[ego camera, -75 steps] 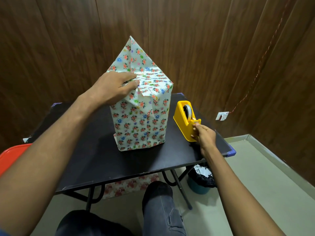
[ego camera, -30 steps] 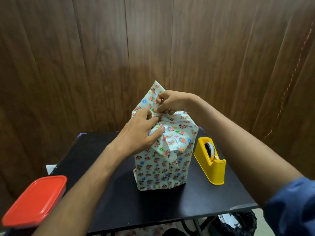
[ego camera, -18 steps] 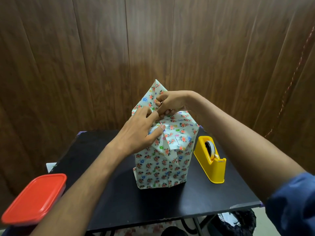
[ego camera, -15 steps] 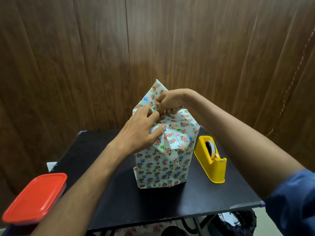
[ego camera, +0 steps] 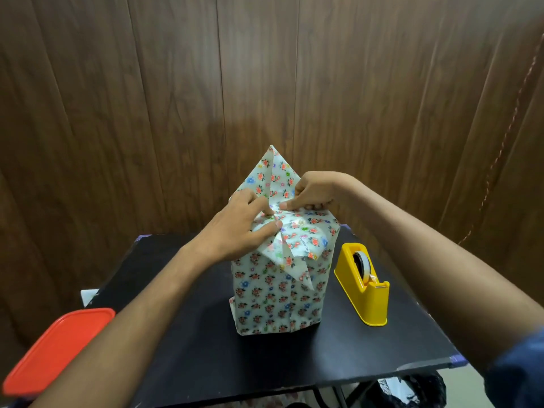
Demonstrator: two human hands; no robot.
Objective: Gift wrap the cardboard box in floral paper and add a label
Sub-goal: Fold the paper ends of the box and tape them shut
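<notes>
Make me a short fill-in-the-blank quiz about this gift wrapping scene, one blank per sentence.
1. The tape dispenser is coloured ____.
2. The wrapped box stands on a ____ table.
3. The container lid at the lower left is ____.
4. The left hand presses the paper on the box's ____.

Missing words: yellow; black; red; top

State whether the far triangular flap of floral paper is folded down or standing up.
Standing up: the far flap points upward above the box top.
</notes>
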